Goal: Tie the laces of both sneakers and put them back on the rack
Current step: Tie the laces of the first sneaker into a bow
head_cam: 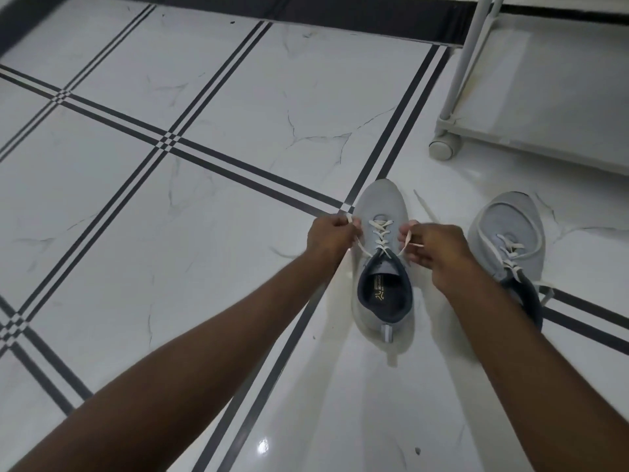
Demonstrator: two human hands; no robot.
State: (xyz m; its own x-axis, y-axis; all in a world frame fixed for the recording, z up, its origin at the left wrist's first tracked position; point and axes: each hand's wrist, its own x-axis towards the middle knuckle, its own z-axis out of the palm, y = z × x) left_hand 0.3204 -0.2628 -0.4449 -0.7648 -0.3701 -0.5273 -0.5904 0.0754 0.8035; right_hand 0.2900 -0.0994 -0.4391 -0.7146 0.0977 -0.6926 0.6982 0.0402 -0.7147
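Down on the floor point(211, 137) we go, white marble-look tiles crossed by dark stripes. Left side first: the left hand point(328, 238) is curled into a fist at the outer edge of the near sneaker point(383, 267), level with its eyelets, and it's pinching one lace end point(360, 248). That lace runs taut from the fist down to the top eyelets at the tongue.

Centre of the action: the near sneaker, pale grey with a dark blue collar, sits flat on the floor, toe pointing away from the person, heel tab toward them. Its laces are crossed up the front but no bow shows. The shoe lies squarely between the two hands, each one touching or just beside its flank.

Over to the right hand point(434, 248): fingers folded in, gripping the other lace end point(406, 245) just off the shoe's right side, a short tail poking out across the knuckles. Both hands closed on lace, pulling outward in opposite directions.

Further right, the second sneaker point(507, 240) rests on the floor just beyond the right wrist, tipped onto its side with the opening facing the near shoe, laces loose. A stray lace point(423, 206) lies on the tile between the two toes.

Far right at the top, the white rack point(476, 73) stands on a caster wheel point(442, 149), well apart from both shoes, its bottom shelf point(551, 107) bare in what shows.
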